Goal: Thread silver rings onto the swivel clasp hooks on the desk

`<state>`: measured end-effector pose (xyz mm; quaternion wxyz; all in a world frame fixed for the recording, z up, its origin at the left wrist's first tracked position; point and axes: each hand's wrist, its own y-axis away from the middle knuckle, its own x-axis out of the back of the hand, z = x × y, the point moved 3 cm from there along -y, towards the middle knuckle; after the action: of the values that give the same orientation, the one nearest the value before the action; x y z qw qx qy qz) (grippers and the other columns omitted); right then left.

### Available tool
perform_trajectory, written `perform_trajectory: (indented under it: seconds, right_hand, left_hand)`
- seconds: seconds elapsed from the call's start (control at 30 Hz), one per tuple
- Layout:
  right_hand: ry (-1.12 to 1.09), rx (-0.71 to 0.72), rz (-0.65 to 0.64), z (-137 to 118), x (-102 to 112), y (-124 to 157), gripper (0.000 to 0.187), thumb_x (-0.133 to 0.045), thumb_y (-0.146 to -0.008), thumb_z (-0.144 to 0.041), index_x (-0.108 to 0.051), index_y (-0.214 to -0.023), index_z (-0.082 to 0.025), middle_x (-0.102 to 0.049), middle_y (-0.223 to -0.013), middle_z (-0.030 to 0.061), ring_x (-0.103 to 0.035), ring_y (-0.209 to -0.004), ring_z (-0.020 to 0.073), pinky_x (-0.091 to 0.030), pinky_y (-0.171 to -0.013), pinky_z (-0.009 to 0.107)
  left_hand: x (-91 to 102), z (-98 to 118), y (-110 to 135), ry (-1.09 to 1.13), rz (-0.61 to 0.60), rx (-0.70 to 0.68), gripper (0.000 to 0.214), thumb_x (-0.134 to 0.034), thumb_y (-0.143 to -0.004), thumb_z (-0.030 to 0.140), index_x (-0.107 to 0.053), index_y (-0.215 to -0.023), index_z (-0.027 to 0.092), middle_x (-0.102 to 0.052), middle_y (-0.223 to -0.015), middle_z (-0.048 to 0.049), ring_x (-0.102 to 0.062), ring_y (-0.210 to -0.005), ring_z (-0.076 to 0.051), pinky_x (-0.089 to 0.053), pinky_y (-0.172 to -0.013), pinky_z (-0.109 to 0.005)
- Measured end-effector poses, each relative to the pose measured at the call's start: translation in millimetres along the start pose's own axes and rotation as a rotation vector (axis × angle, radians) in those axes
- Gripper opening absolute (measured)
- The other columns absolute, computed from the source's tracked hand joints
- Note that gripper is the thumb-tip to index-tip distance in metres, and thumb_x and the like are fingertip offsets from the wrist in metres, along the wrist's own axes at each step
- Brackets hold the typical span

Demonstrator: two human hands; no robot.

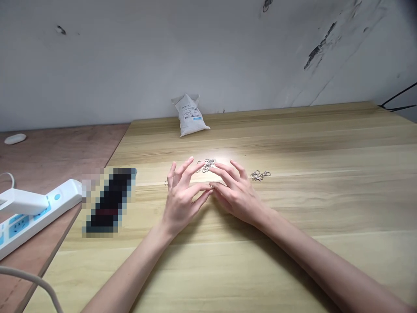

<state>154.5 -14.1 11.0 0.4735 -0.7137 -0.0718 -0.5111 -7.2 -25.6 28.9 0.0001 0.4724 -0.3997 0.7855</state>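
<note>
Now, closest in, a grey cable curves across the lower left corner, and bare pale wood shows on the counter between the forearms. To the left, a white power strip lies on a reddish-brown surface, with a dark, pixelated object on the counter beside it.

Farther in, the left hand and the right hand meet fingertip to fingertip. Each appears to pinch the same small metal piece between thumb and index finger, the other fingers spread and free. The piece sits right where the two pinches meet; it is too small to tell whether it is one part or two, or whether it touches the counter.

The step in hand looks like fine two-handed work on this piece. As I judge it, the next move calls for a light, steady grip on both sides, with one hand bracing while the other adjusts.

Just beyond the fingertips lies a loose pile of metal rings and clasps, partly hidden by the fingers. A single ring lies beside the left hand, and a separate cluster of clasps rests to the right. Farthest back, a white printed bag stands near the scuffed wall.
</note>
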Motion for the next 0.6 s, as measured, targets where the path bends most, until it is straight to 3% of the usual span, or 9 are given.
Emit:
perform_trajectory:
  seconds: [0.2,0.37,0.6]
  right_hand:
    - [-0.031,0.057,-0.070,0.6,-2.8,2.5,0.018,-0.052,-0.093,-0.016,-0.068,-0.101,-0.019,-0.061,-0.130,0.0108,-0.048,-0.129,0.0244,-0.030,-0.113,0.050]
    - [-0.043,0.087,-0.036,1.7,0.8,2.8,0.017,-0.052,-0.093,-0.016,-0.067,-0.100,-0.019,-0.063,-0.127,0.0105,-0.051,-0.126,0.0236,-0.029,-0.113,0.050]
    - [-0.097,0.051,-0.027,2.9,1.4,2.9,0.016,-0.054,-0.092,-0.016,-0.068,-0.100,-0.020,-0.064,-0.123,0.0101,-0.052,-0.124,0.0233,-0.030,-0.111,0.049]
  left_hand:
    - [-1.3,-6.1,1.4,0.034,-0.011,0.040,0.005,-0.068,-0.085,0.025,-0.071,-0.081,0.025,-0.059,-0.131,-0.0059,-0.043,-0.134,-0.027,-0.026,-0.114,-0.059]
    - [-3.9,-15.3,2.1,0.125,-0.112,0.058,0.014,-0.070,-0.084,0.029,-0.071,-0.097,0.027,-0.059,-0.133,-0.0067,-0.042,-0.134,-0.028,-0.035,-0.108,-0.053]
    - [0.1,-15.5,-0.2,0.154,-0.076,0.003,0.008,-0.069,-0.085,0.024,-0.074,-0.082,0.029,-0.064,-0.127,-0.0019,-0.046,-0.129,-0.027,-0.037,-0.106,-0.052]
